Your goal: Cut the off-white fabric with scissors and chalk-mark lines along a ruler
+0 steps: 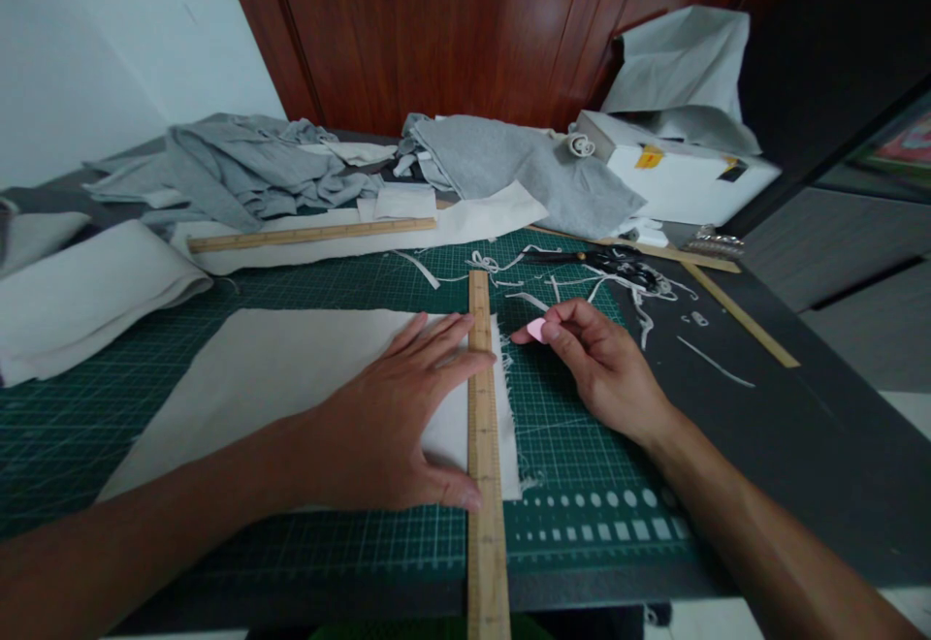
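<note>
A cream cloth [291, 359] lies flat on the green cutting mat [582, 456], its right edge frayed. Across it, near that edge, runs a wooden ruler [484, 427] whose lower end passes the table's front edge. My left hand [407, 417] is spread flat, fingers apart, pressing on the cloth and on the ruler with thumb and fingertips. Just right of the frayed edge, my right hand [603, 359] pinches a small pink chalk piece [536, 330] between thumb and fingers. It is apart from the ruler.
Grey fabric [247, 165] is heaped at the back, with a second ruler [312, 235] before it. Folded cream cloth [87, 291] lies left. Thread scraps, dark scissors [626, 262] and wooden strips [742, 315] lie right, below a white box [669, 175].
</note>
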Demonstrator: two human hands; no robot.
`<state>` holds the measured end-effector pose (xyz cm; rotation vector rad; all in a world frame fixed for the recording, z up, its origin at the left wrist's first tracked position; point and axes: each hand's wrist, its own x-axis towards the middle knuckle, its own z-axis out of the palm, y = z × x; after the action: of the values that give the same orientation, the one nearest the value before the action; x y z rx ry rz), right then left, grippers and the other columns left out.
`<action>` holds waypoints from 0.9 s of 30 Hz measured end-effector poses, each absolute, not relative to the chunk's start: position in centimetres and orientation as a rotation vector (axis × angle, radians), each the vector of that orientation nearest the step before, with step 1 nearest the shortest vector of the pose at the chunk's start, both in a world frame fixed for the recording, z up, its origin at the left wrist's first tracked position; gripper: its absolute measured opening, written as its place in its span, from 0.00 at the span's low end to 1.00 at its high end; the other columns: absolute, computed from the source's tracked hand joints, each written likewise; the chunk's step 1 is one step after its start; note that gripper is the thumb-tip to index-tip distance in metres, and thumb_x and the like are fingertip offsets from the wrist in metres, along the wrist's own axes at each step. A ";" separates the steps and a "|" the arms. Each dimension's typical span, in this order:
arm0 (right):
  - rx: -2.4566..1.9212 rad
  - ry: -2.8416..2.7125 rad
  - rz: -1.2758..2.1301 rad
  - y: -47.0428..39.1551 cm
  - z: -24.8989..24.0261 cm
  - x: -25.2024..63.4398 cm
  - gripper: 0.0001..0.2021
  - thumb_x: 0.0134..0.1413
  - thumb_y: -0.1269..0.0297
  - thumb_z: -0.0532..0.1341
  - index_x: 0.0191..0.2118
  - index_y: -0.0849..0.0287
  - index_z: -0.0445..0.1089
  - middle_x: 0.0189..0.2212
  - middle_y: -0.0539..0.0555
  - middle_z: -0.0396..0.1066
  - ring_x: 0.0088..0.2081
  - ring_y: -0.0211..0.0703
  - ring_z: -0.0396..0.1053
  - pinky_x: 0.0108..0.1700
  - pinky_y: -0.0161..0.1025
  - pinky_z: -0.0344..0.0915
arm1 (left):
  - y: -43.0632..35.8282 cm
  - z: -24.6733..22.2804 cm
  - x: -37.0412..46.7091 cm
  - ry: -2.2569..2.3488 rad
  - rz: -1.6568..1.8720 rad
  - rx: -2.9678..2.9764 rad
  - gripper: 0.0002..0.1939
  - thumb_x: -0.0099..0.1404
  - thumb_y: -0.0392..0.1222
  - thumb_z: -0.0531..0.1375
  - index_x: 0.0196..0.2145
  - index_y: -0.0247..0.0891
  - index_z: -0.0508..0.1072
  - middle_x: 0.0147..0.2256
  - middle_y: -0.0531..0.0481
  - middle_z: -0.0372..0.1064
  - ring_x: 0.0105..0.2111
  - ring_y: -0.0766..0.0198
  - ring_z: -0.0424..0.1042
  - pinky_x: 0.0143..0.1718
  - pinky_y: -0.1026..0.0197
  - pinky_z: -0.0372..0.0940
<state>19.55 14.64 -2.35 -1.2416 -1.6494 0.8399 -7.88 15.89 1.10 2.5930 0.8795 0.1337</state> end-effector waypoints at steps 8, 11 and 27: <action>-1.239 -1.634 0.845 14.5 -2.2 19.4 0.09 0.78 0.55 0.59 0.42 0.50 0.67 0.42 0.54 0.85 0.45 0.54 0.80 0.51 0.53 0.72 | 16.0 1.3 -7.8 0.876 0.160 2.552 0.60 0.53 0.78 0.70 0.72 0.38 0.66 0.79 0.30 0.46 0.79 0.34 0.41 0.78 0.27 0.35; -1.224 -1.759 0.775 14.2 -1.8 19.2 0.06 0.79 0.57 0.57 0.45 0.49 0.66 0.47 0.55 0.85 0.49 0.53 0.81 0.52 0.52 0.73 | 15.9 1.3 -7.8 0.877 0.192 2.547 0.59 0.52 0.77 0.71 0.71 0.39 0.67 0.78 0.31 0.47 0.79 0.33 0.42 0.78 0.27 0.35; -1.175 -2.131 0.529 13.8 -1.2 18.6 0.04 0.79 0.64 0.56 0.48 0.52 0.67 0.48 0.60 0.81 0.50 0.53 0.80 0.51 0.53 0.76 | 15.9 1.4 -7.8 0.850 0.222 2.553 0.60 0.53 0.77 0.71 0.73 0.41 0.64 0.78 0.30 0.48 0.79 0.32 0.43 0.77 0.26 0.37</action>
<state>18.61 13.81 -1.23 -1.1746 -2.1309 0.5291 -7.81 15.91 1.37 2.5527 0.8496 0.2222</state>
